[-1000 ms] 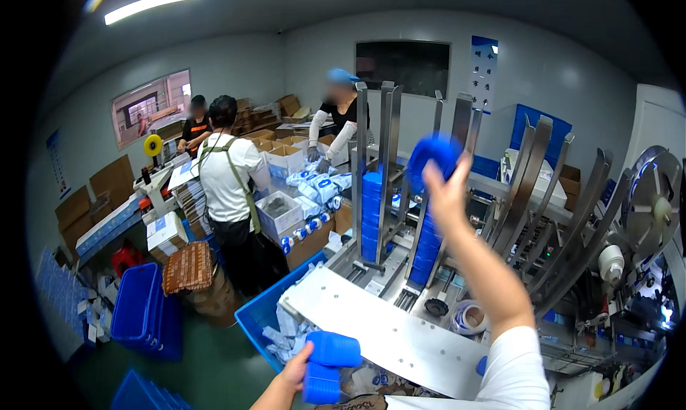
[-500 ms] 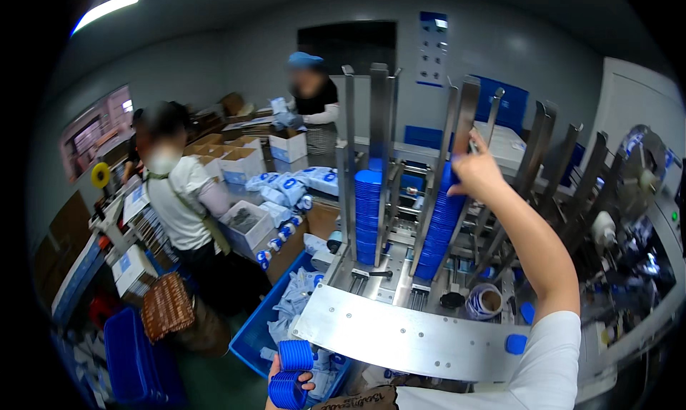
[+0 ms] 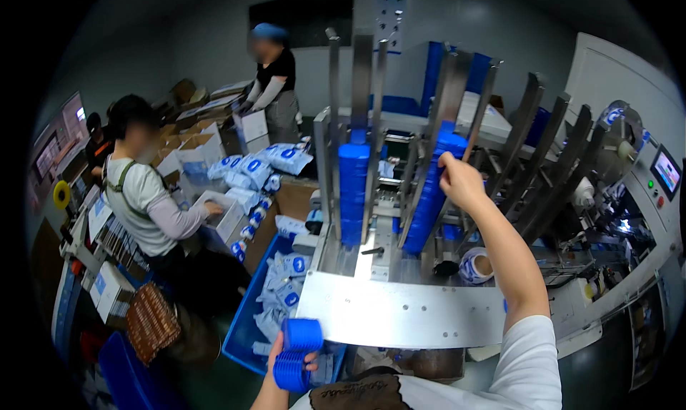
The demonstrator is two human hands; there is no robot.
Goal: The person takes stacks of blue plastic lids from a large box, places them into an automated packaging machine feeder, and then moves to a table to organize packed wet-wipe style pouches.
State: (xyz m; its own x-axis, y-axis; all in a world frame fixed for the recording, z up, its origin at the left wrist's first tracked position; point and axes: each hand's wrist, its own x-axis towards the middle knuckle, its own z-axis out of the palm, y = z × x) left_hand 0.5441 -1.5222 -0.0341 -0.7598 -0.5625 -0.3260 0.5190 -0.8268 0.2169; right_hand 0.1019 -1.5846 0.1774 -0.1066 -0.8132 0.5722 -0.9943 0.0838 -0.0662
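Observation:
Low at the front, my left hand (image 3: 274, 358) is closed around two short bundles of round-cornered blue plastic lids (image 3: 304, 334), one above the other. My right arm reaches forward to a metal-railed machine. There, my right hand (image 3: 463, 185) has its fingers curled against the upper part of a tall, leaning stack of blue lids (image 3: 426, 210); part of the grip is hidden. To its left, a second stack of blue lids (image 3: 353, 195) stands upright between metal rails (image 3: 362, 81).
A pale metal plate (image 3: 386, 313) edges the machine in front of me. Left of it sits a blue bin (image 3: 239, 333) of white-and-blue packets. A co-worker (image 3: 146, 195) stands at left by open boxes, another (image 3: 275, 81) farther back. A lit control screen (image 3: 665, 173) is at right.
The view has shifted right and down. My right hand has moved lower against the right-hand stack, whose top now shows above my fingers. My left hand still holds its lids.

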